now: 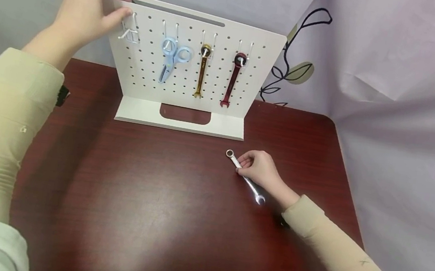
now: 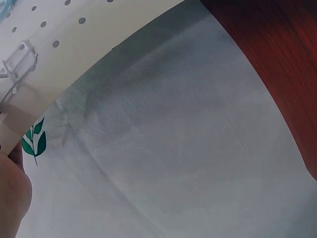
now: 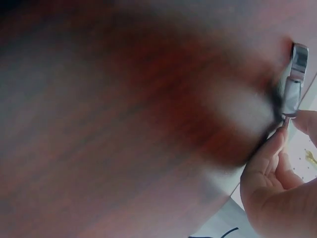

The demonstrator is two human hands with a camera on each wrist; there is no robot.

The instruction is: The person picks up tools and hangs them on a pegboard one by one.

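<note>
Our right hand (image 1: pixel 261 168) pinches the silver wrench (image 1: pixel 246 177) lying flat on the dark red table (image 1: pixel 148 200), in front of the white pegboard (image 1: pixel 194 64). Our left hand (image 1: pixel 87 6) grips the board's top left corner beside an empty hook (image 1: pixel 129 34). Scissors (image 1: pixel 173 58), a gold wrench (image 1: pixel 202 70) and a red wrench (image 1: pixel 233 79) already hang; we judge the silver one is left. Pale cloth (image 1: pixel 410 89) drapes behind.

The left hand (image 1: pixel 87 6) is raised at the upper left of the frame, fingers curled in a grip. The right hand (image 1: pixel 260 169) sits low at centre right, fingertips (image 3: pixel 277 136) pinching.
</note>
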